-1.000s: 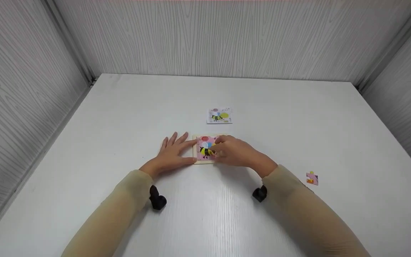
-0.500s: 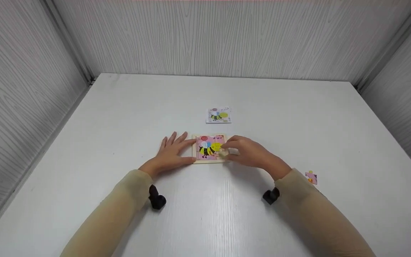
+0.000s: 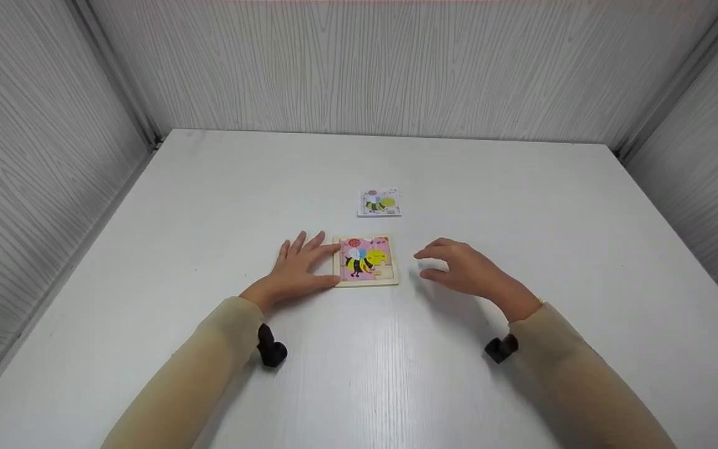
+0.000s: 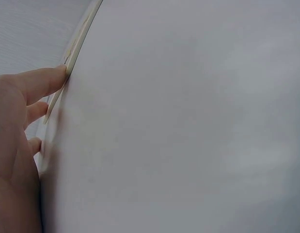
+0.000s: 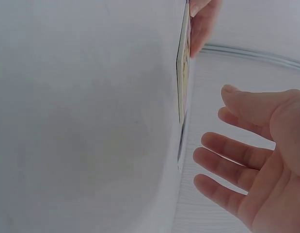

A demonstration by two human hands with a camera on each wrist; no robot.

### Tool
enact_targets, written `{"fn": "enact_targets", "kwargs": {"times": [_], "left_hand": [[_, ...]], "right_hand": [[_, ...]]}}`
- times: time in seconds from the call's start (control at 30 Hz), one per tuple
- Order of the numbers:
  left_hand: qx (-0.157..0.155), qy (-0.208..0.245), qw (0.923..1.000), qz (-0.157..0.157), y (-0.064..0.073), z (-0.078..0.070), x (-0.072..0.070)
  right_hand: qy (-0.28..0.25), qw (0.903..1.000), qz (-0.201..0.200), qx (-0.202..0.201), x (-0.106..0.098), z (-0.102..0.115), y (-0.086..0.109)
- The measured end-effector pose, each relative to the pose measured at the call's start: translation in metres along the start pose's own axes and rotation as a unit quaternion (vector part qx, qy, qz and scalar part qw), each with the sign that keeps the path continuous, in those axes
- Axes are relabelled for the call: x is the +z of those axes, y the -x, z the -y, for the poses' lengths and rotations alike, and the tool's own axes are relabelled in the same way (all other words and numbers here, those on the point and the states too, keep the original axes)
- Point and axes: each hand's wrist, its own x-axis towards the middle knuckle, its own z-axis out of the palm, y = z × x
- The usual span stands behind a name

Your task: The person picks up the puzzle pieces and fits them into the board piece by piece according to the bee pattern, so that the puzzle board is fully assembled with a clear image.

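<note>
A jigsaw puzzle (image 3: 359, 257) with a bee picture lies in a light wooden frame (image 3: 366, 283). A bare patch of wood shows at its lower right corner. My left hand (image 3: 296, 268) lies at the frame's left side, fingers spread, thumb and forefinger touching the edge. To the right of the frame, my right hand (image 3: 465, 267) is held above the table with loosely bent fingers and nothing in them. The right wrist view shows that hand (image 5: 259, 160) with its palm bare. A puzzle piece (image 3: 540, 300) is mostly hidden behind the right wrist, only a yellow tip showing.
Behind the frame lies a card (image 3: 379, 202) printed with the same bee. Everything rests on a white table (image 3: 359, 374), with grey wood-grain panels (image 3: 359, 68) at the back and both sides.
My right hand has drawn back to the right, off the puzzle, uncovering the bee's yellow head and the bare corner. Its wrist now covers the loose piece. My left hand stays put.
</note>
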Motion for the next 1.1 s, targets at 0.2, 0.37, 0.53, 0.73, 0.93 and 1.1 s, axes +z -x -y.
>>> {"fn": "enact_targets", "kwargs": {"times": [0.2,0.37,0.53,0.73,0.93,1.1], "left_hand": [[0.000,-0.004,1.0000,0.001,-0.001,-0.001,-0.002],[-0.005,-0.010,0.9999,0.009,-0.001,-0.002,-0.001],[-0.008,-0.007,0.9999,0.006,0.001,-0.001,-0.003],[-0.006,-0.008,1.0000,0.000,0.001,0.000,-0.003],[-0.009,-0.005,0.9999,0.000,0.000,0.001,0.000],[-0.006,-0.004,1.0000,-0.002,-0.002,0.003,0.003]], "right_hand": [[-0.016,0.9996,-0.023,-0.009,-0.006,-0.014,0.016],[-0.019,0.9993,-0.031,-0.012,-0.009,-0.027,0.033],[-0.025,0.9986,-0.044,-0.018,-0.017,-0.036,0.047],[-0.023,0.9977,-0.064,-0.005,-0.028,-0.048,0.064],[-0.030,0.9972,-0.055,0.042,-0.034,-0.059,0.082],[-0.024,0.9958,-0.036,0.080,-0.037,-0.066,0.094]]}}
